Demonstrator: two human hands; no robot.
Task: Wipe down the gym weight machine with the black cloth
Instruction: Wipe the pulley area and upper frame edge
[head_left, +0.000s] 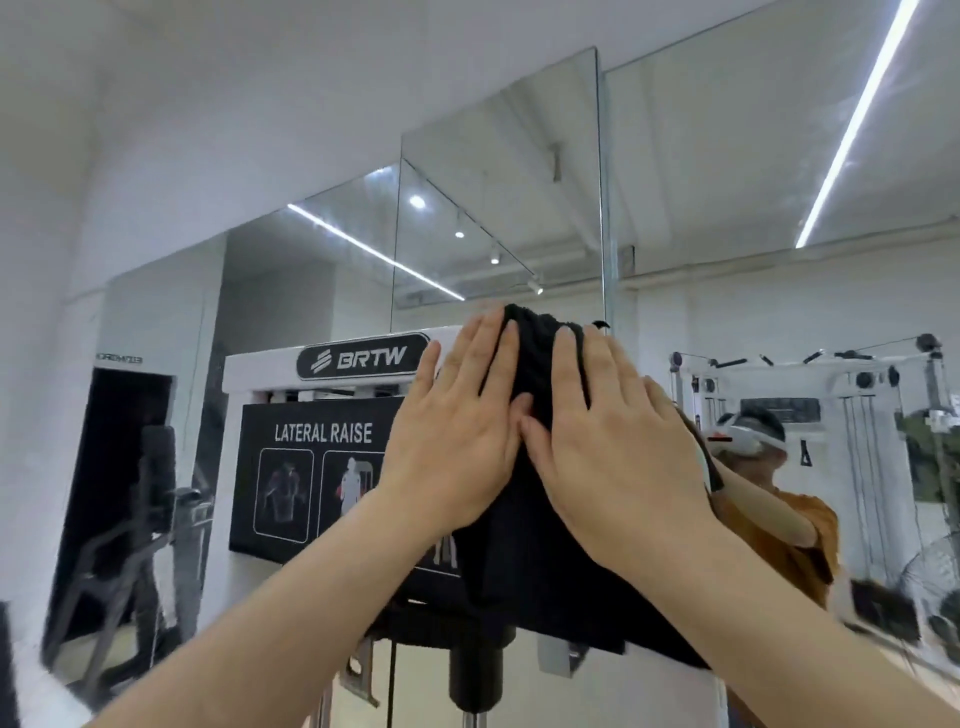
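Observation:
The white weight machine (260, 379) stands straight ahead, with a BRTW badge on top and a black LATERAL RAISE panel (291, 467) on its front. A black cloth (535, 561) is draped over the machine's top right corner and hangs down its front. My left hand (457, 441) lies flat with straight fingers on the cloth's left side, over the panel. My right hand (608, 447) presses flat on the cloth beside it. The two hands touch at the thumbs. The cloth hides the panel's right part.
A large wall mirror (727, 260) behind the machine reflects a person in an orange top, a cable machine (831, 384) and a fan at the right edge. A dark treadmill shape (135, 519) shows at the left. A black post (475, 675) sits below the cloth.

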